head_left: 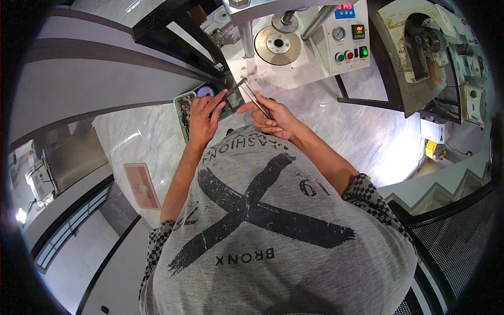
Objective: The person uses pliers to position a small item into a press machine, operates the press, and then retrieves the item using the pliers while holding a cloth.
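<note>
My left hand point(203, 119) is closed, its thumb and fingertips pinching a thin dark strip point(234, 88) that slants up to the right. My right hand point(275, 119) is closed round a slim shiny metal tool point(255, 99), which looks like tweezers. The tool's tip meets the strip's far end, or lies very near it, by the front left corner of a white machine table point(257, 79). Beyond both hands, a round metal plate point(277, 45) sits on that table under a press ram point(285, 22).
Beside my left hand stands a green tray point(178, 100) of small dark pieces, with a blue-purple round item point(206, 91). A control box point(347, 47) with gauge and buttons rises at the table's right. Farther right is another machine point(420, 47); a pinkish box point(142, 186) lies on the left.
</note>
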`<state>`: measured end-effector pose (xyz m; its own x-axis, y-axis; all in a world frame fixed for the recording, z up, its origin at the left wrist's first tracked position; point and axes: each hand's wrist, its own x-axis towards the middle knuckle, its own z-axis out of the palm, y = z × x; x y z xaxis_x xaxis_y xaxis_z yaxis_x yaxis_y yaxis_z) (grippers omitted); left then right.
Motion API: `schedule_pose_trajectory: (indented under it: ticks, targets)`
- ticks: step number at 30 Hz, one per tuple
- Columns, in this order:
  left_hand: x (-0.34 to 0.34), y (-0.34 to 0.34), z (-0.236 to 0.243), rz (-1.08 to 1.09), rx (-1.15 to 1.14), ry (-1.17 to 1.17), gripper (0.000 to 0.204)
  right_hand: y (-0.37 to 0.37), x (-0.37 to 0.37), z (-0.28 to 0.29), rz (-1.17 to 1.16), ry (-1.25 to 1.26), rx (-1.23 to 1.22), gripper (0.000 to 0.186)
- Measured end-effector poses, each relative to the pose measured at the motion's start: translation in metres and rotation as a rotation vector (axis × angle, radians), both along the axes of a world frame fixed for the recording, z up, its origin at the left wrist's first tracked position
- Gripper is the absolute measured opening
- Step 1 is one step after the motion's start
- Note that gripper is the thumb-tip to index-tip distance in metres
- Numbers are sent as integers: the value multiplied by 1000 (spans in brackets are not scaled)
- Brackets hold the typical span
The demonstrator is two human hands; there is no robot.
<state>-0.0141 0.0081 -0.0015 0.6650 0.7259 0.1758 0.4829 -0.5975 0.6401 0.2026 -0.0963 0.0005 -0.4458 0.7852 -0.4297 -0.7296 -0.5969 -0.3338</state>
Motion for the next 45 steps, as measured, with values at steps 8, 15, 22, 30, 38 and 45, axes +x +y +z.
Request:
schedule_pose_trajectory:
  ticks: [8, 15, 22, 30, 38, 45]
  targets:
    - [4, 0, 6, -38, 83, 14, 34, -2, 4, -1, -15, 44, -2, 66]
    - [11, 10, 3, 22, 67, 95, 33, -8, 12, -4, 114, -347, 41, 59]
    - [16, 7, -3, 63, -145, 53, 30, -28, 8, -18, -110, -1547, 478, 38]
    - [25, -3, 5, 77, -870, -88, 36, -8, -1, -4, -384, -1738, 613, 22]
    - [19, -3, 1, 61, -1218, -292, 34, -7, 13, -21, -247, -1736, 474, 22]
    - [18, -2, 1, 102, -1103, -212, 35, 2, 26, -18, -307, -1718, 363, 24]
